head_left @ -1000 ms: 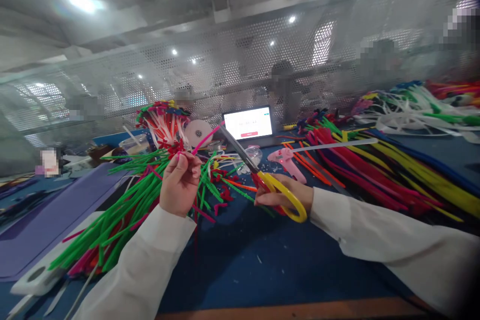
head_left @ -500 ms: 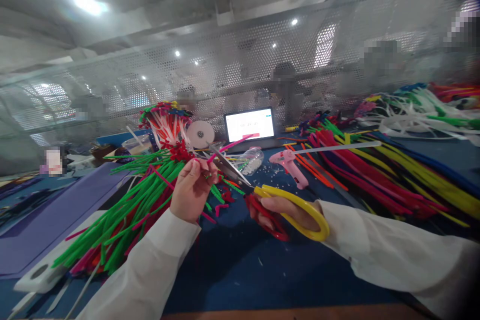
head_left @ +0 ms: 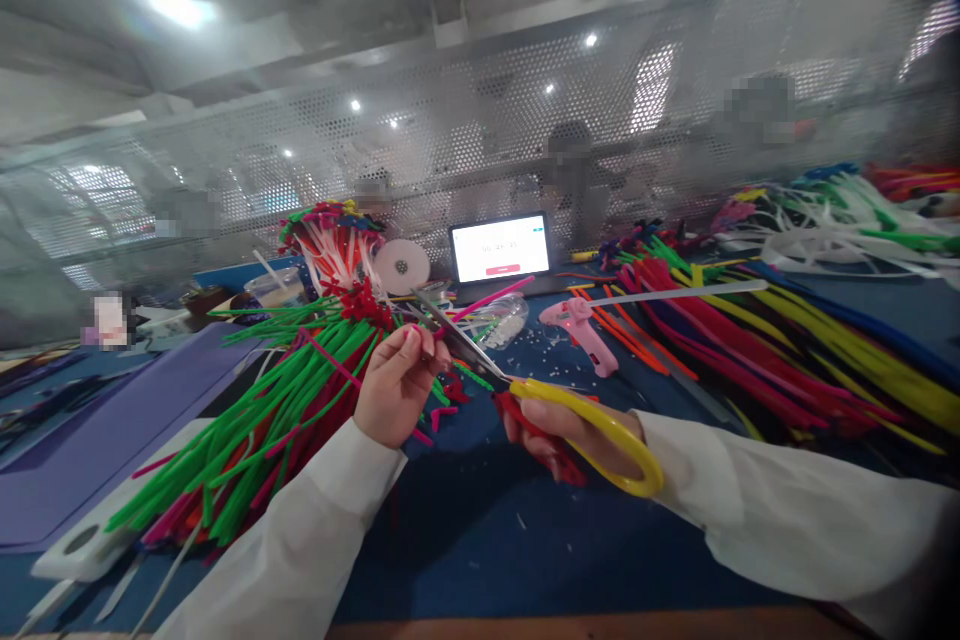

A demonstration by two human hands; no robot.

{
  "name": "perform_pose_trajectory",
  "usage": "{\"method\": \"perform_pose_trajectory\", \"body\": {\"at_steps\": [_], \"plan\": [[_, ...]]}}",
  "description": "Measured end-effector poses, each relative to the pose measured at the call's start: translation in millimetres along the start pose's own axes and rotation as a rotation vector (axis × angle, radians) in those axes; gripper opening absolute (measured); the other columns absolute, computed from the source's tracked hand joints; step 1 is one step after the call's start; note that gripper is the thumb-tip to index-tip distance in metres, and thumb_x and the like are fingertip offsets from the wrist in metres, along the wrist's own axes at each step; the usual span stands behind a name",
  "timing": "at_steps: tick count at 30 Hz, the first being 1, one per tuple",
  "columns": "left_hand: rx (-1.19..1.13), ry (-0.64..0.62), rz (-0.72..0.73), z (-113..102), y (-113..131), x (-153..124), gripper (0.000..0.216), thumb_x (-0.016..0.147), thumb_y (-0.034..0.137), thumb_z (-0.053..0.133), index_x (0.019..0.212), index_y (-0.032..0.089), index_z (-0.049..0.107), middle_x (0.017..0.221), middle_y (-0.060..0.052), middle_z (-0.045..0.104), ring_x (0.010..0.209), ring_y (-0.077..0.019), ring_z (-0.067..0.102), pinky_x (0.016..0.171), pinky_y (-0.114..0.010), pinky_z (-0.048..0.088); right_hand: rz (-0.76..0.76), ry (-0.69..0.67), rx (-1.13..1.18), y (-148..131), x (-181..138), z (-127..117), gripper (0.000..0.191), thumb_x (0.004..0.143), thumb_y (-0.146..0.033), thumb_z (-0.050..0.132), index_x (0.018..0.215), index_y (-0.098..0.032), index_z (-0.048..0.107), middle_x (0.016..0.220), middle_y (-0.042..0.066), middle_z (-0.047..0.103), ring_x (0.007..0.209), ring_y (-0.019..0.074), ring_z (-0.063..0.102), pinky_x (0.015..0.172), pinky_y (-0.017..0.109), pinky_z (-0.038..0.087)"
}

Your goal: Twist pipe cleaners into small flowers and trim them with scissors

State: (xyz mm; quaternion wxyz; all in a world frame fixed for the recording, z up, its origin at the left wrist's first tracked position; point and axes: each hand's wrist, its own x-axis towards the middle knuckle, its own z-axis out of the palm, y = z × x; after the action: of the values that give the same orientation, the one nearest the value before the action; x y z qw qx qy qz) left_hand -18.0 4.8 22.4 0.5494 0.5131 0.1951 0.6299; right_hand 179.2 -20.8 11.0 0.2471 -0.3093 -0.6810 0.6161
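Note:
My right hand (head_left: 551,425) is closed through the handles of a pair of scissors (head_left: 611,425), one loop yellow and the other red. Their blades point up and left, to the fingertips of my left hand (head_left: 401,375). Those fingers pinch a pink pipe cleaner (head_left: 487,298), which slants up to the right past the blades. Whether the blades touch it is hard to make out. Just left of my left hand lies a large bunch of green pipe cleaners (head_left: 262,420) with red tips, some pink ones among them.
A pink glue gun (head_left: 581,330) with a long glue stick lies beyond my right hand. Colored pipe cleaners (head_left: 780,350) spread on the right. A lit screen (head_left: 501,248) and a white spool (head_left: 402,268) stand at the back. Purple sheets (head_left: 112,440) lie left, on the blue table (head_left: 480,560).
My left hand has shifted slightly right and down with the pink pipe cleaner, which now extends farther right past the blades. The scissors look more closed, their handle loops nearer each other.

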Motion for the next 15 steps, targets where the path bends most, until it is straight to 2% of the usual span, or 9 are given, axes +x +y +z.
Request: {"method": "perform_pose_trajectory", "body": {"at_steps": [3, 10, 15], "plan": [[0.003, 0.0, 0.002, 1, 0, 0, 0.018, 0.078, 0.025, 0.047, 0.064, 0.014, 0.048, 0.061, 0.001, 0.047, 0.062, -0.0096, 0.049, 0.069, -0.028, 0.041, -0.002, -0.032, 0.005, 6, 3, -2, 0.051, 0.069, -0.066, 0.033, 0.075, -0.016, 0.044, 0.05, -0.006, 0.032, 0.036, 0.0043, 0.033, 0.035, 0.018, 0.034], [0.03, -0.013, 0.031, 1, 0, -1, 0.018, 0.078, 0.026, 0.046, 0.065, 0.015, 0.051, 0.056, 0.001, 0.047, 0.057, -0.0096, 0.047, 0.067, -0.027, 0.04, -0.035, -0.054, 0.023, 15, 7, -4, 0.06, 0.063, -0.073, 0.031, 0.076, -0.016, 0.043, 0.05, -0.006, 0.034, 0.034, 0.0034, 0.033, 0.034, 0.018, 0.037], [0.015, 0.04, 0.073, 1, 2, -1, 0.018, 0.078, 0.027, 0.046, 0.088, 0.016, 0.056, 0.051, 0.002, 0.046, 0.052, -0.008, 0.044, 0.057, -0.022, 0.039, 0.019, 0.019, 0.006, 11, 7, -2, 0.06, 0.061, -0.074, 0.033, 0.076, -0.017, 0.043, 0.051, -0.006, 0.036, 0.034, 0.0032, 0.033, 0.033, 0.017, 0.036]]}}
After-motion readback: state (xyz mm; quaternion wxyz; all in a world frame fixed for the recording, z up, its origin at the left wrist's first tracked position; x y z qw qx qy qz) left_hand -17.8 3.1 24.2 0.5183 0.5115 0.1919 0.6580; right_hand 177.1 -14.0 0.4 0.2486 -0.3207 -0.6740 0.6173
